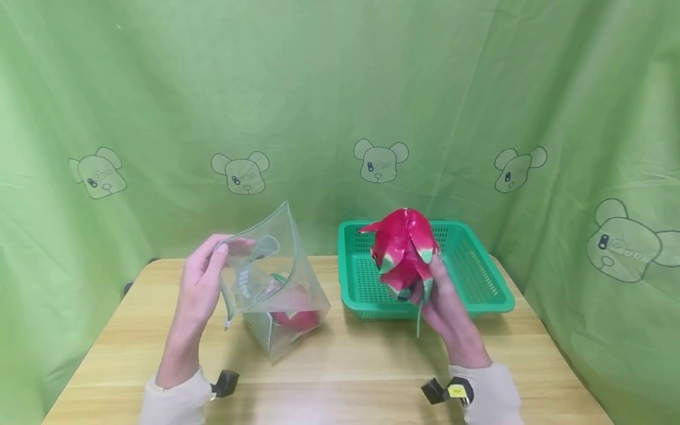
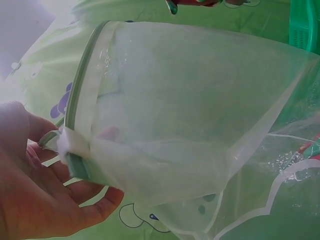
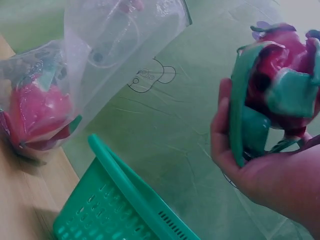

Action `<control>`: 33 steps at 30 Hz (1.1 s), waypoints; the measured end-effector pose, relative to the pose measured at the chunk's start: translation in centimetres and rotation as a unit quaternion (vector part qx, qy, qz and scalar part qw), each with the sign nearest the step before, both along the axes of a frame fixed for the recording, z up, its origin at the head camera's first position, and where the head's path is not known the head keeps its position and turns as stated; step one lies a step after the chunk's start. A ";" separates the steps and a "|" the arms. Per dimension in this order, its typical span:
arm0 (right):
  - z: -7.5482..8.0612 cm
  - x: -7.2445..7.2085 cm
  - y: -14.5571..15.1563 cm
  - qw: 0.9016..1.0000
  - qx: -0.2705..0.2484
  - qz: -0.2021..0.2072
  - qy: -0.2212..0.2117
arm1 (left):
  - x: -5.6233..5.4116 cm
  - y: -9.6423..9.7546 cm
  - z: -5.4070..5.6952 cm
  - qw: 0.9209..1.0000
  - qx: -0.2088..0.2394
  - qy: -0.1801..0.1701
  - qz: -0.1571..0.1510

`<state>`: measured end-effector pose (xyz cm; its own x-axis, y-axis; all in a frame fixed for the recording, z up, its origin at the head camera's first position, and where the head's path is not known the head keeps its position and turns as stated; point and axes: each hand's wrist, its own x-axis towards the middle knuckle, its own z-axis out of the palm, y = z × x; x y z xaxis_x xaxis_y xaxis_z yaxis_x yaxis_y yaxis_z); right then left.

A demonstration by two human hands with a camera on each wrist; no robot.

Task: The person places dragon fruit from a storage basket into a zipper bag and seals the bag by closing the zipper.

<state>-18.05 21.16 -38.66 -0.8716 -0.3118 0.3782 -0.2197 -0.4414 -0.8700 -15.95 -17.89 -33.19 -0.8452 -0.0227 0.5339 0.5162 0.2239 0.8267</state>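
Note:
My left hand [image 1: 202,283] holds a clear plastic zip bag [image 1: 313,277] by its mouth, thumb outside and fingertips showing through the film. The mouth gapes, and a green zip strip [image 2: 85,75] edges it in the left wrist view. Low in the bag lies a dragon fruit [image 1: 300,319], red with green-tipped scales, also visible through the film in the right wrist view. My right hand [image 1: 443,298] grips a second dragon fruit [image 1: 405,242] from below and the side, raised over the green basket. Its long green scales hang past my fingers [image 3: 223,125].
The green plastic basket [image 1: 486,304] with slotted walls stands at the right back of the wooden table [image 1: 366,378]. Behind it hangs a green curtain [image 1: 319,88] with bear-head drawings. Black wrist cameras sit at both sleeves.

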 end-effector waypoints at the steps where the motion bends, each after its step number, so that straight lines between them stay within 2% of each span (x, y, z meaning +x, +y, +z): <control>1: 0.1 0.0 -0.1 1.000 -0.003 0.005 -0.003 | 0.0 -0.1 0.0 1.000 0.000 0.001 0.001; 6: 0.4 0.2 0.0 0.999 -0.007 0.050 0.005 | 0.0 -0.1 0.0 1.000 0.002 0.003 0.000; 11: 0.5 0.4 0.3 0.994 -0.040 0.098 0.017 | 0.0 -0.1 -0.1 1.000 0.004 0.003 0.000; 13: 0.5 0.4 0.4 0.993 -0.051 0.104 0.022 | 0.0 -0.1 -0.1 1.000 0.004 0.002 0.000; 16: 0.6 0.3 0.4 0.994 -0.054 0.091 0.024 | 0.0 -0.1 0.0 1.000 0.004 0.001 0.004; 21: 0.4 0.4 0.6 0.998 -0.056 0.037 0.012 | -0.1 0.1 0.1 1.000 0.012 0.001 0.011; 24: 0.3 0.5 0.6 0.998 -0.060 0.021 0.003 | -0.1 0.2 0.2 1.000 0.018 0.002 0.014; 33: 0.5 0.6 0.7 0.996 -0.072 0.051 0.019 | -0.1 0.4 0.3 1.000 0.020 -0.006 0.022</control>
